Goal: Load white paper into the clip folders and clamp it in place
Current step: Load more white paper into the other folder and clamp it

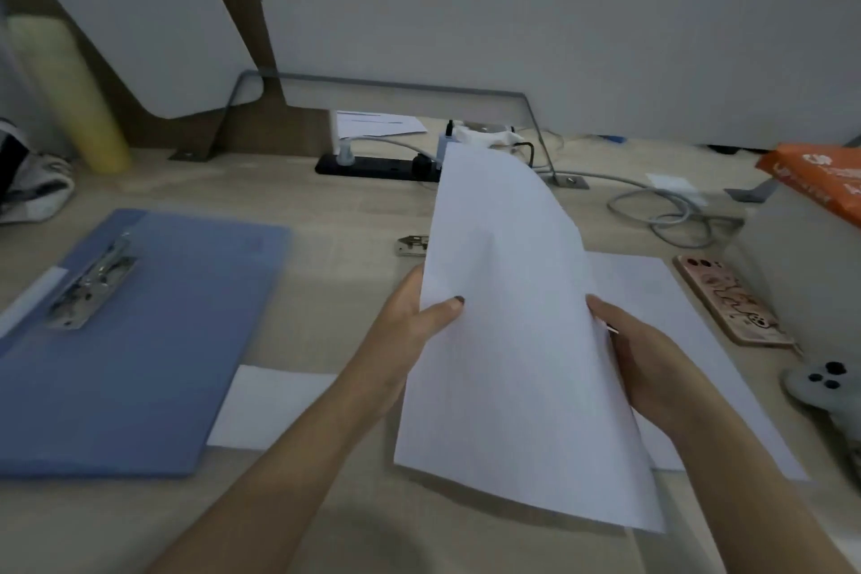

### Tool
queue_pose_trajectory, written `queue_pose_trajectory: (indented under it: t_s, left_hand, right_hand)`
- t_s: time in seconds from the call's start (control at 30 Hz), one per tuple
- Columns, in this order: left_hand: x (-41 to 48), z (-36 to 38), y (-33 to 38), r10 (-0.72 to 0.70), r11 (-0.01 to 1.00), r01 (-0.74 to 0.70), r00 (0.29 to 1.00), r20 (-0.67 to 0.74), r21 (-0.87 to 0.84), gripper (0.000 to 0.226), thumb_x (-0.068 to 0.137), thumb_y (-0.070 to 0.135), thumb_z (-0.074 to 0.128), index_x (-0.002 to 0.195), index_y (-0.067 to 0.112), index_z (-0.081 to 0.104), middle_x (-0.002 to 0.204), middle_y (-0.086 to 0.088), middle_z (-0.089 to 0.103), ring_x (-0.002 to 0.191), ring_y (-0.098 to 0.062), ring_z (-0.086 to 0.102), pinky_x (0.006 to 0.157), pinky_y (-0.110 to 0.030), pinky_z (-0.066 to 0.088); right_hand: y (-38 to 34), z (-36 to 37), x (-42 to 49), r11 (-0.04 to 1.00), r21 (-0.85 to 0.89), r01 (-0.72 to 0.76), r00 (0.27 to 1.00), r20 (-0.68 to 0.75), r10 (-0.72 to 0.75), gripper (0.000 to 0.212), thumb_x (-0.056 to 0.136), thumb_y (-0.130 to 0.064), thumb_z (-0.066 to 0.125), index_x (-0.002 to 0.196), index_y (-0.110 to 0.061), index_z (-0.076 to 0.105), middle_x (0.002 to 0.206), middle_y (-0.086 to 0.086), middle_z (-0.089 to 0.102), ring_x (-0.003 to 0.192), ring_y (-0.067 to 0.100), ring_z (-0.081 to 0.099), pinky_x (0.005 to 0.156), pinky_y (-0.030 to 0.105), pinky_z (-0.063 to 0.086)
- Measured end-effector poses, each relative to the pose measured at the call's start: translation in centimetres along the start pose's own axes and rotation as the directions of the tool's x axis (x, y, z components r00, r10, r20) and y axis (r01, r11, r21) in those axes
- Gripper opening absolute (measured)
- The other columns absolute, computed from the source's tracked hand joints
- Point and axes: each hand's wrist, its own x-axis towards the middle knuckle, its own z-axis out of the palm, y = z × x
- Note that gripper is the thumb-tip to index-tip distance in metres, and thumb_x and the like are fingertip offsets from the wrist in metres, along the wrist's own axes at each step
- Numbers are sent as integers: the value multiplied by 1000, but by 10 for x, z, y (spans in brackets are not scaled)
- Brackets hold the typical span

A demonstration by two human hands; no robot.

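Observation:
A stack of white paper (508,331) is lifted off the desk in the middle of the view, tilted away from me. My left hand (410,322) grips its left edge, thumb on top. My right hand (647,364) holds its right edge from behind. An open blue clip folder (153,340) lies flat at the left, its metal clamp (93,284) near its upper left side. More white sheets (689,340) lie on the desk under and to the right of the lifted stack. Another white sheet (275,405) pokes out from under the folder's right edge.
A phone (731,298) in a patterned case and a grey controller (824,387) lie at the right. A small metal clip (412,245) sits mid-desk. Behind are a black power strip (372,165), coiled cables (671,214), an orange paper pack (824,177) and a yellow roll (70,93).

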Motion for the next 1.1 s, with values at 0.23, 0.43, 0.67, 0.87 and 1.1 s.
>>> queue_pose_trajectory:
  t_s: [0.23,0.43,0.67,0.87,1.1]
  left_hand:
    - [-19,-69,-46,-184,971,205,969,-165,120,32,92,8,51,123,18,49,121,-4,62,100,-14,62,87,-32,50]
    - [-11,-85,-47,-185,818,326,929,-320,474,20,94,32,46,104,15,49,95,3,59,90,-18,59,80,-34,50]
    - [11,-94,-37,-134,602,351,930,-342,717,28,94,33,44,68,21,43,69,5,51,72,-17,50,65,-28,36]
    - [17,-90,-38,-13,489,321,932,-362,811,28,93,30,48,74,10,54,83,-13,66,77,-23,57,65,-35,44]
    - [24,-91,-41,-34,477,322,936,-349,817,26,94,33,47,76,14,48,75,-5,55,67,-19,48,59,-28,36]
  right_hand:
    - [21,53,1,937,-331,116,979,-121,-164,15,88,-11,54,98,-5,64,88,10,68,82,28,64,74,34,50]
    - [35,69,12,815,-576,67,967,-164,-195,10,85,-6,53,88,-7,63,72,5,58,69,22,53,57,27,38]
    - [28,70,18,898,-439,14,974,-196,-111,17,88,-8,50,93,-6,66,97,19,67,88,35,62,80,37,48]
    - [31,75,27,924,-382,4,964,-244,-105,21,90,-10,50,72,-17,59,86,9,58,82,26,53,84,39,48]
    - [36,72,30,950,-306,68,954,-260,-152,17,88,-11,51,93,-22,63,96,7,67,95,31,63,93,46,49]
